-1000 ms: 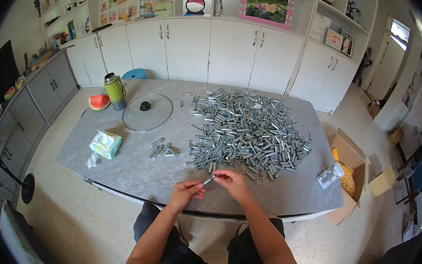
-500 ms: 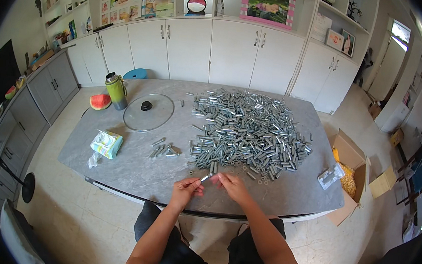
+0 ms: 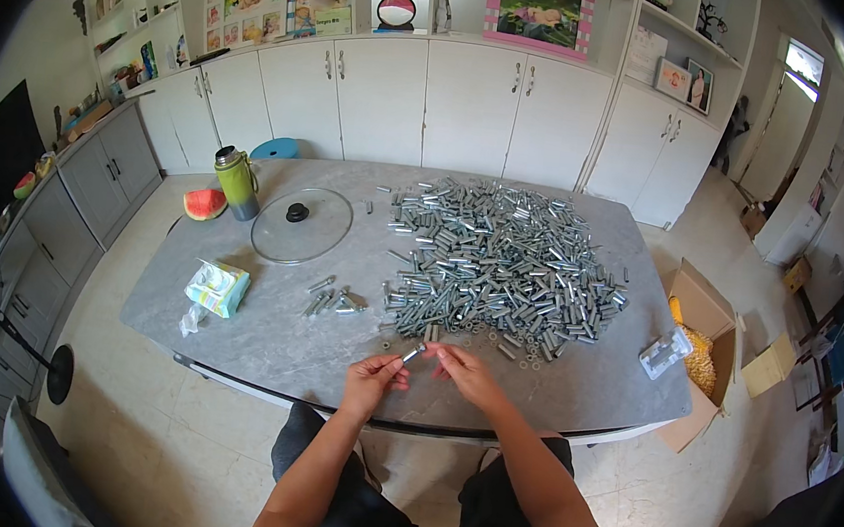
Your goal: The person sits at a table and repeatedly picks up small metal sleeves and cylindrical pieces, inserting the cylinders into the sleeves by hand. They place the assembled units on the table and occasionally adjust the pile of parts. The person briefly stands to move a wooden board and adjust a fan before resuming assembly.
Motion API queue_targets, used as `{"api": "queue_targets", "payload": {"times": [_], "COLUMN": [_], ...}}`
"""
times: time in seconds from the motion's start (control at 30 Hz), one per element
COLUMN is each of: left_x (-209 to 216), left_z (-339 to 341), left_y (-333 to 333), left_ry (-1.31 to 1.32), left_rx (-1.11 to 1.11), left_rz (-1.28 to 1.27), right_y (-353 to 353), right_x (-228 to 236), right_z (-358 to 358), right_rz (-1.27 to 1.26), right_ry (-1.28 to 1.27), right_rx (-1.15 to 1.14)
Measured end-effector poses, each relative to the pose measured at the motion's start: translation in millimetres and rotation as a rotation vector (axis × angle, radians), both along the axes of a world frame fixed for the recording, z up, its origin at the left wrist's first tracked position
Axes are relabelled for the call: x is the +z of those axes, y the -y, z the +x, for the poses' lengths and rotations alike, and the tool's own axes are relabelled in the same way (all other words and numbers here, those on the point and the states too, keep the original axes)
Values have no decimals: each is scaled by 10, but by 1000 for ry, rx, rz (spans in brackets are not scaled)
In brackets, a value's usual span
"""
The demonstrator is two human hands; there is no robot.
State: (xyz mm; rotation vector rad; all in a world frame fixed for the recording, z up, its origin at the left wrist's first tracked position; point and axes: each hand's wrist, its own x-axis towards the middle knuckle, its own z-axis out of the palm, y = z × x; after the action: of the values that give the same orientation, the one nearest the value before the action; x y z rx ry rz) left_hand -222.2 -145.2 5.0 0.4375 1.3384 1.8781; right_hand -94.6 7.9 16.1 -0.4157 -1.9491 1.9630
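- Moved since half a second ago: right hand (image 3: 470,378), fingertips now at upper end of metal part (image 3: 413,353); gap showed then.
- Wipes pack (image 3: 219,288) toward left of table (image 3: 264,345).
- Lid (image 3: 297,214) flat, beyond small cluster (image 3: 322,301).
- Left hand (image 3: 369,383) pinches metal part, tilted, above table near its front edge.
- Right hand: fingers curled; can't tell if gripping.
- Pile (image 3: 507,266) beyond right hand.
- Box (image 3: 708,303) right of table.

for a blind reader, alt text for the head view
A person's left hand holds a metal part, the right hand close to its tip, over a grey table. Beyond lies a large heap of metal pieces, a glass lid and green bottle to its left.
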Motion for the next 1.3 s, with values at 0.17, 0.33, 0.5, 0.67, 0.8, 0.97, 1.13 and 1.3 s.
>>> {"api": "queue_targets", "payload": {"times": [0.17, 0.33, 0.5, 0.67, 0.8, 0.97, 1.13, 1.3], "left_x": [7, -4, -9, -28, -82, -63, -21, -44], "left_z": [-3, 5, 28, 31, 38, 117, 136, -314], "left_y": [1, -22, -23, -28, -37, -37, -13, 76], "left_ry": [-32, -13, -46, -27, -80, -259, -517, -530], "left_rx": [-27, -29, -97, -109, -125, -72, 31, 453], "left_rz": [-15, -1, -27, -13, -10, -32, -150, -227], "right_y": [48, -68, -3, 57, 9, 25, -21, -52], "right_x": [87, -106, 22, 126, -43, -72, -188, -100], "right_z": [-4, -14, -13, -13, -32, -55, -42, -44], "right_rz": [46, 89, 67, 161, 176, 349, 92, 147], "right_ry": [-12, 2, 4, -42, -4, 97, 129, 71], "right_rx": [-63, -48, -75, -58, -91, -179, -178, -279]}}
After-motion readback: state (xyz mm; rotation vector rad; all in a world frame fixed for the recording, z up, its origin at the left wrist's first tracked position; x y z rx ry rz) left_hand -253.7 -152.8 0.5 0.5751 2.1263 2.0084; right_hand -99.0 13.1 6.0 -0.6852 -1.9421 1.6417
